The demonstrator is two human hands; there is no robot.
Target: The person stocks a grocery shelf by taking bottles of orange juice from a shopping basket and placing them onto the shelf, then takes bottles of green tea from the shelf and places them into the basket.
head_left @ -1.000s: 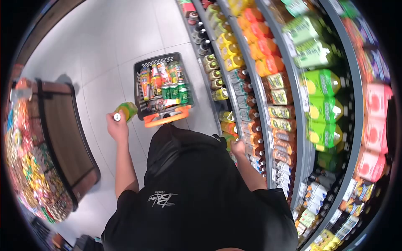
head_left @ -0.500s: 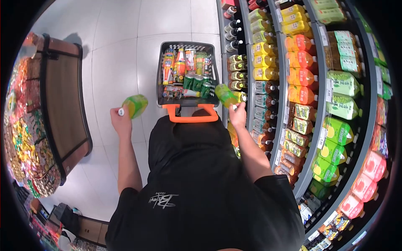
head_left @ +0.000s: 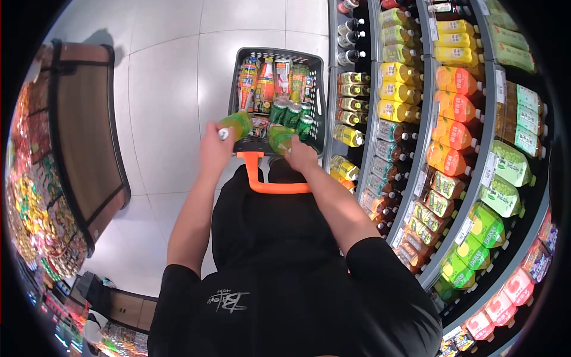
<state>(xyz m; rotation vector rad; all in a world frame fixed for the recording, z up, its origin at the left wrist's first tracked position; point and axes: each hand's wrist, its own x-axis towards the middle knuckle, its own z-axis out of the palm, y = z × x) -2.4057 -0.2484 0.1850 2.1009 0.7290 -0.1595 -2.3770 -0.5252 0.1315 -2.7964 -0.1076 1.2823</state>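
My left hand [head_left: 215, 141] is closed round the neck end of a green bottle [head_left: 239, 124] with a white cap, held over the basket's near left corner. In my right hand [head_left: 301, 154] is a second green bottle [head_left: 280, 138], its body over the near side of the basket and its cap end hidden by the fingers. The dark grey shopping basket [head_left: 324, 77] has an orange handle [head_left: 254, 174] folded toward me. Inside it lie several green cans [head_left: 291, 113], a red-and-yellow bottle [head_left: 264, 86] and other colourful drinks.
Shelves on the right hold rows of drinks, among them orange bottles [head_left: 455, 107], yellow bottles [head_left: 399, 91] and green bottles [head_left: 476, 253]. A brown-panelled display stand [head_left: 86, 131] with packaged goods [head_left: 44, 196] stands at left. Pale floor tiles [head_left: 163, 77] lie between.
Both hands have come inward from either side, bringing the green bottles over the basket. The view has shifted, so the shelves and basket appear further right.
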